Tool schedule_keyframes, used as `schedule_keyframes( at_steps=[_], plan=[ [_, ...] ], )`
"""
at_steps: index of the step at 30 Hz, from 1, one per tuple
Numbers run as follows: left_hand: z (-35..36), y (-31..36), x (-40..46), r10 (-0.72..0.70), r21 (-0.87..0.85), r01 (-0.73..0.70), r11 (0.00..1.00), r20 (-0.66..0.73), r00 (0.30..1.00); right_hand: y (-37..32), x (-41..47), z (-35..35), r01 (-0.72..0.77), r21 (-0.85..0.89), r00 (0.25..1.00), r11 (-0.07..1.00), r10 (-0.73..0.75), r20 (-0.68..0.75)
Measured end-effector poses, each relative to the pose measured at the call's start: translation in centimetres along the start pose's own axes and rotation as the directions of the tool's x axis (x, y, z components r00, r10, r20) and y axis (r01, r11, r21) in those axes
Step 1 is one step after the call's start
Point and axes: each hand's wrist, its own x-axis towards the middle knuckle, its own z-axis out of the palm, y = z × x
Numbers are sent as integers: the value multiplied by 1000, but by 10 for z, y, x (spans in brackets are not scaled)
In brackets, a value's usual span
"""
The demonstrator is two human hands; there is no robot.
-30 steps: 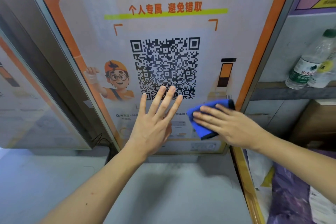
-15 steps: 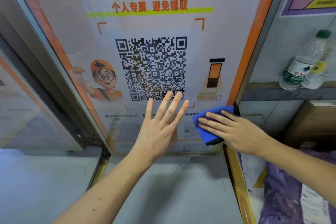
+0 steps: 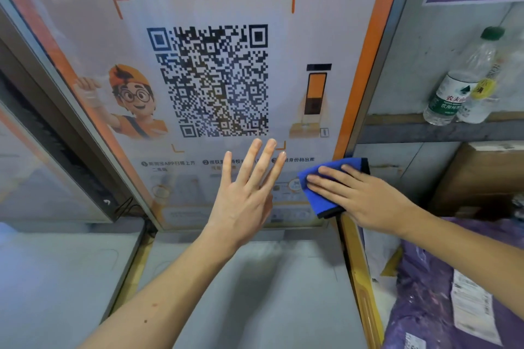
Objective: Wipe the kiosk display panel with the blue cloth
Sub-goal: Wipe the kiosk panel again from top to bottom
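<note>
Glossy, reflective panel (image 3: 198, 8) over printed orange-and-white paper, framed in brushed grey metal. Soft, matt blue cloth (image 3: 320, 195) with dark stitched edge. Clear plastic bottle (image 3: 459, 85), paper label. Crinkled shiny purple plastic bag (image 3: 425, 292).

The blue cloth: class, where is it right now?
In the head view, the blue cloth lies under the right hand, at the display panel's lower right corner.

Parcel pickup station, self-service type. Indicated by: kiosk display panel (image 3: 226, 71) at centre, on which a QR code (image 3: 212, 79) and a cartoon courier mascot (image 3: 133, 102) are shown; purple mailing bags (image 3: 442, 292) with shipping labels, stacked at lower right; cardboard box (image 3: 482, 176) at right.
</note>
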Motion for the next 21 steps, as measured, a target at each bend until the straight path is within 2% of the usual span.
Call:
schedule_keyframes(
  at_steps=[2,4,9,11,14,15,21],
  plan=[
    [1,3,-2,-11,-5,12,1000,8,1000,1,-3,-1,16,4,1000,1000,-16,16],
    [1,6,-5,-28,-15,28,999,4,1000,7,0,-5,-25,-7,998,1000,25,-56],
    [4,-1,-16,-81,9,80,997,50,995,9,20,-7,-272,20,928,962,268,-259],
    [3,-7,-16,-62,23,60,998,67,996,-6,23,1,-228,18,944,973,226,-239],
    [0,-13,-18,-36,23,35,999,65,997,-27,21,11,-24,14,997,1000,25,-72],
    [-1,-15,-20,-43,21,41,999,55,998,-29,22,9,-6,21,999,1000,7,-54],
    [-8,-36,-29,-173,41,170,985,57,983,-14,64,-19,-188,30,948,982,189,-255]
  ],
)
